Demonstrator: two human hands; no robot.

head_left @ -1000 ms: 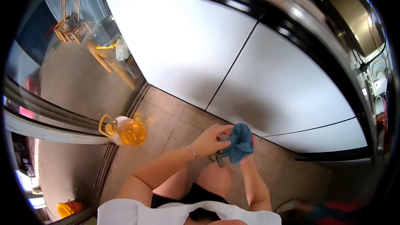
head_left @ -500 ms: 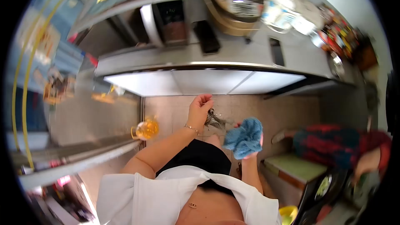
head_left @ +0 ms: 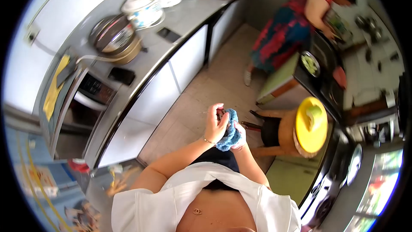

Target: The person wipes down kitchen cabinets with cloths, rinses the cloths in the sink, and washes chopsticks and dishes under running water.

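My left hand (head_left: 216, 125), with a bracelet at the wrist, is closed in front of my waist. In its fingers is a small dark, patterned thing (head_left: 220, 114), mostly hidden, whose kind I cannot make out. A fluffy blue cloth (head_left: 231, 134) is bunched up against it on the right. My right hand (head_left: 240, 138) grips this cloth from its outer side. The two hands are close together, with the cloth between them.
A grey counter (head_left: 180, 19) along the left carries a rice cooker (head_left: 113, 38), phones and a white pot (head_left: 143, 10). Another person (head_left: 292, 25) works at the right-hand counter. Nearby is a wooden stool (head_left: 287, 131) with a yellow board (head_left: 302, 124) on top.
My view has turned to the right, towards the other person and the stool. My hands, which were apart, have come together, bringing the blue cloth against the dark thing.
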